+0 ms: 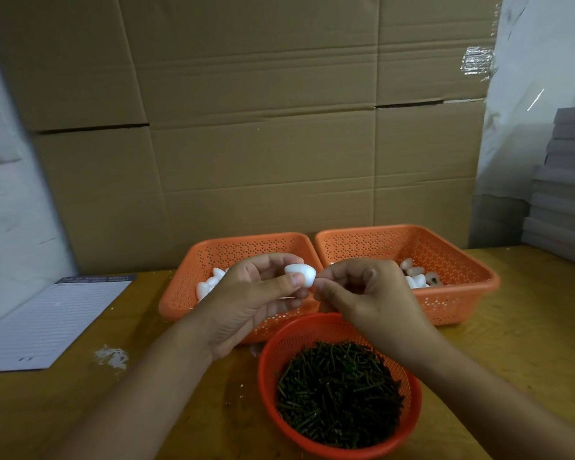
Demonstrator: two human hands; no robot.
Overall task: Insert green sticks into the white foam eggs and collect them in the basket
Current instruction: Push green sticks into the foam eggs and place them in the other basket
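Nearest, round red bowl (339, 393) heaped with green sticks (337, 393) at the table's (528, 343) front edge: plenty left. Above it, left hand (246, 303) pinching a foam egg (300, 274), right hand (362, 290) pinched against its end, stick hidden. Behind, left basket (233, 280) with bare eggs, right basket (412, 273) collecting. Notepad (47, 323) far left, clear of everything.

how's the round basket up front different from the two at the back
The round basket is red-orange, bowl-shaped, nearest the person, holding green sticks. The left rectangular basket and right rectangular basket are paler orange, square-cornered, holding white foam eggs. All are perforated plastic.
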